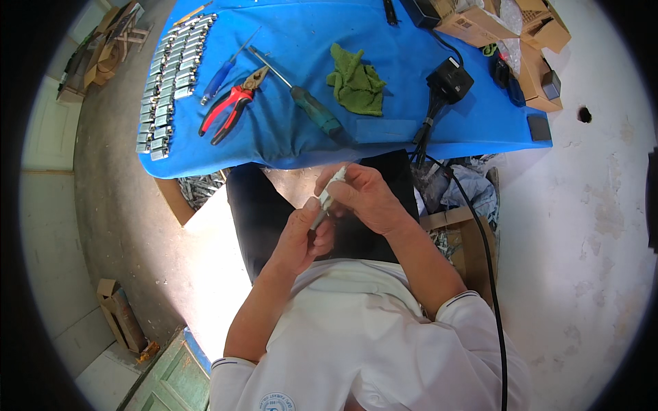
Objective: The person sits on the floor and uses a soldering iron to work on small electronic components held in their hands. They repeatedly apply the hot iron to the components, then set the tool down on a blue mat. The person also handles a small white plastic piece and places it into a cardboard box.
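Over my lap, just short of the table edge, both hands hold a narrow silver-white metal piece (pixel 327 197); its exact kind does not show. My left hand (pixel 301 236) is closed round its lower end, thumb along the side. The fingers and thumb of my right hand (pixel 370 195) pinch the upper part, which covers some of it. Rows of small silver metal parts (pixel 179 58) line the left side of the blue-covered table (pixel 274 154). Beyond my hands lie red-and-black pliers (pixel 229 109), a blue-handled screwdriver (pixel 218 81) and a green-handled screwdriver (pixel 315 113).
A crumpled green cloth (pixel 358 82) and a black adapter-like box (pixel 450 81) with cables lie on the table. A black cable (pixel 483 240) runs down at my right. Cardboard boxes (pixel 480 27) stand at the back right; another open box (pixel 473 253) with metal pieces sits below the table.
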Tool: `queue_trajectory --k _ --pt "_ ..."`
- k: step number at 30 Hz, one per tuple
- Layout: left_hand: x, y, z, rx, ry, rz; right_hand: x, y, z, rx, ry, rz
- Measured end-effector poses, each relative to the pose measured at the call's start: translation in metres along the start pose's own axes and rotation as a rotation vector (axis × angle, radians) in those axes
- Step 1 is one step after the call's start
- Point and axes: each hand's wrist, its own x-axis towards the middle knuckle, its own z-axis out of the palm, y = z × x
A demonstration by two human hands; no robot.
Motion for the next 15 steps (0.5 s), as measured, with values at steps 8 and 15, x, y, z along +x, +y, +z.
queue_trajectory --k 8,15 --pt "0.006 0.000 -0.002 -0.029 0.169 0.048 -0.006 0.000 0.008 -0.114 0.032 -0.141" --pt "0.014 0.001 -0.003 0.004 0.294 0.055 -0.012 0.022 0.016 -0.234 0.229 -0.328"
